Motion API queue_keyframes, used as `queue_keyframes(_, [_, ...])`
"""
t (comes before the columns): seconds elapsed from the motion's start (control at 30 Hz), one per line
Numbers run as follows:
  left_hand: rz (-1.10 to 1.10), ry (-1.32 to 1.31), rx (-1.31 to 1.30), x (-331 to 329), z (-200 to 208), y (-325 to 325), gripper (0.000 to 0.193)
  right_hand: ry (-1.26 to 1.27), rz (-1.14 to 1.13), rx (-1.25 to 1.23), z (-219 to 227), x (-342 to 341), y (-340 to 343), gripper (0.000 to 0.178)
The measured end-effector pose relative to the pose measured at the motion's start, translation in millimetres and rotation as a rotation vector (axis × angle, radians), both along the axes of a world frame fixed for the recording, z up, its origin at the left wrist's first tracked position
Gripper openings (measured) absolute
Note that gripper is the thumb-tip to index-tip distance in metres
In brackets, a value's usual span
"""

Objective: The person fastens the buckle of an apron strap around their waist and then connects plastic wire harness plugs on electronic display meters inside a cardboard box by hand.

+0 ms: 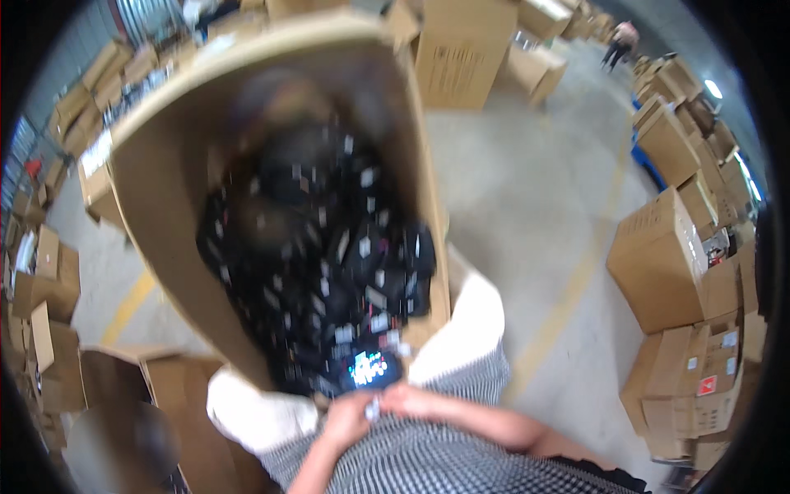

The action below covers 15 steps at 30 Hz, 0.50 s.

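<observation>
My left hand [348,417] and my right hand [407,401] meet in front of my lap, fingers closed around a small white tag [373,409]. Just beyond the fingertips is a dark object with a brightly lit, multicoloured patch [368,370]; blur hides its kind. It lies at the near end of a large open cardboard box [156,193]. Heaped inside the box are many black packed items [317,247] bearing small white labels. Whether the tag is fixed to the dark object I cannot tell.
Black-and-white checked cloth [411,461] covers my lap, with a white rounded shape [259,412] on either side of the box's near end. Stacked cartons [658,255] line the right; more boxes [49,288] stand left. A person [622,43] is far off on the grey floor [527,189].
</observation>
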<state>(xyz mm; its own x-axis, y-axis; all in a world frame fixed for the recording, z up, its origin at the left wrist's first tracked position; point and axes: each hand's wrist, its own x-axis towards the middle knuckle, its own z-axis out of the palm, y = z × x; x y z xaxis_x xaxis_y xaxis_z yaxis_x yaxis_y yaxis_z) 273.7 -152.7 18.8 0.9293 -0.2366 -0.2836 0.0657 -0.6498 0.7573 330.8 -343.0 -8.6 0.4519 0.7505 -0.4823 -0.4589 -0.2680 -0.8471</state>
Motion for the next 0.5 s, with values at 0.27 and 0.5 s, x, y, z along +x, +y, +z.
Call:
queue_keyframes(0.27, [0.061,0.15,-0.066,16,24,-5,0.023,-0.136,0.23,-0.372,49,28,6,0.036])
queue_keyframes(0.5, [0.513,-0.102,-0.234,8,24,3,0.013,-0.478,-0.091,-0.638,55,92,15,0.027])
